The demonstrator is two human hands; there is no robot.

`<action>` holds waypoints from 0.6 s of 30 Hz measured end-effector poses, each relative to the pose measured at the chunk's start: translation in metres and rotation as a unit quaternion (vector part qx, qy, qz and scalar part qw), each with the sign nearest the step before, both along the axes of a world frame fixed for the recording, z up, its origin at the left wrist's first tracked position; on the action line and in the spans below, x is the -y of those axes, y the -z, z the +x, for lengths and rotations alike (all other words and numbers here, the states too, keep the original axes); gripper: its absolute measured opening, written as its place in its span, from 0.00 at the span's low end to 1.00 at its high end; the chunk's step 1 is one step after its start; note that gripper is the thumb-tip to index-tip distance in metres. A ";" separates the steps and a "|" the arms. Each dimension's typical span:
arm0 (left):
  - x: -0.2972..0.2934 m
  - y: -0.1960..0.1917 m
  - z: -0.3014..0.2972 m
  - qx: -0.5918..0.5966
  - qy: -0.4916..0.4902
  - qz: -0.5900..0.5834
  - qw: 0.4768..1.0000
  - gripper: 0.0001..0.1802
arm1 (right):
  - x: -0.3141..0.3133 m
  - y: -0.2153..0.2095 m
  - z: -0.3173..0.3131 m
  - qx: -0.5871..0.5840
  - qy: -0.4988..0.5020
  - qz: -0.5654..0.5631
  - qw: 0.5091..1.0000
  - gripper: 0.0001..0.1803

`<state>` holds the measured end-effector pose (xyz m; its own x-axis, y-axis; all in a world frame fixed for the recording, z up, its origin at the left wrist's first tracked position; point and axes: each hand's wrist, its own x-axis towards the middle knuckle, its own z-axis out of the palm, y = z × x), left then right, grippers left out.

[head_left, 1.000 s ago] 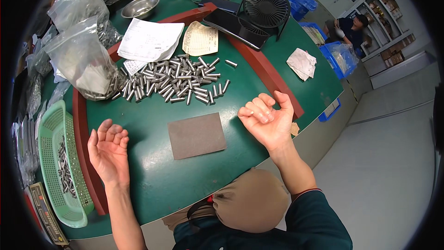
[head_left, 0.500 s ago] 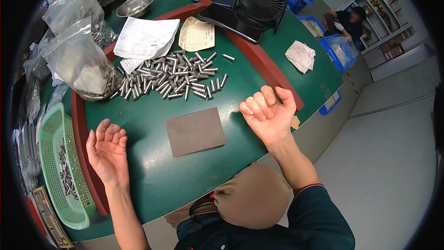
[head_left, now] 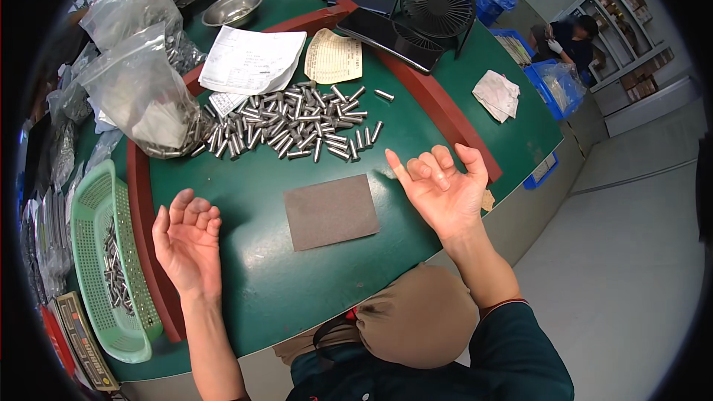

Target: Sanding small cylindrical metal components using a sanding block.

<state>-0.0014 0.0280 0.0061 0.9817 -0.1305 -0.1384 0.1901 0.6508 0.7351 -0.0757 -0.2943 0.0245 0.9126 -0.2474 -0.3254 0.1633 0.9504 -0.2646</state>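
Both hands are raised palm-up over the green table (head_left: 297, 304) and hold nothing. The left hand (head_left: 189, 241) has its fingers loosely curled; the right hand (head_left: 442, 189) has its fingers spread apart, the tips bent inward.

Between the 2 hands, flat on the table, lies 1 brown abrasive sheet (head_left: 330, 210), touched by neither hand.

Beyond the sheet, ahead of both hands, lies the heap of metal pins (head_left: 297, 126), many touching or crossing one another.

Outside the left hand stands a green perforated basket (head_left: 89, 252) with a few pins in it; farther on that side is a clear bag of pins (head_left: 145, 100).

Judgement: a pin is best lifted singly from the near edge of the heap, where loose ones lie apart, while the other hand steadies the sheet.
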 end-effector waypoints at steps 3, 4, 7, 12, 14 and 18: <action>0.001 0.000 0.000 0.001 0.001 -0.002 1.000 0.23 | -0.001 0.001 -0.001 0.004 -0.006 -0.017 1.000 0.20; 0.001 0.000 0.001 0.001 0.002 -0.005 1.000 0.23 | -0.001 0.001 -0.001 0.008 -0.005 -0.031 0.999 0.20; 0.003 0.000 0.001 0.000 0.004 -0.005 1.000 0.23 | -0.001 0.001 -0.002 0.024 -0.007 -0.084 0.996 0.19; 0.009 -0.001 -0.002 0.050 -0.030 0.093 0.994 0.22 | 0.000 0.005 -0.007 0.107 -0.031 -0.276 0.955 0.18; 0.018 -0.010 -0.007 0.117 -0.043 0.250 0.960 0.14 | -0.001 0.003 -0.007 0.166 -0.067 -0.314 0.932 0.17; 0.061 -0.028 -0.015 0.160 0.088 0.412 0.893 0.07 | -0.006 -0.013 -0.013 0.237 -0.144 -0.298 0.913 0.12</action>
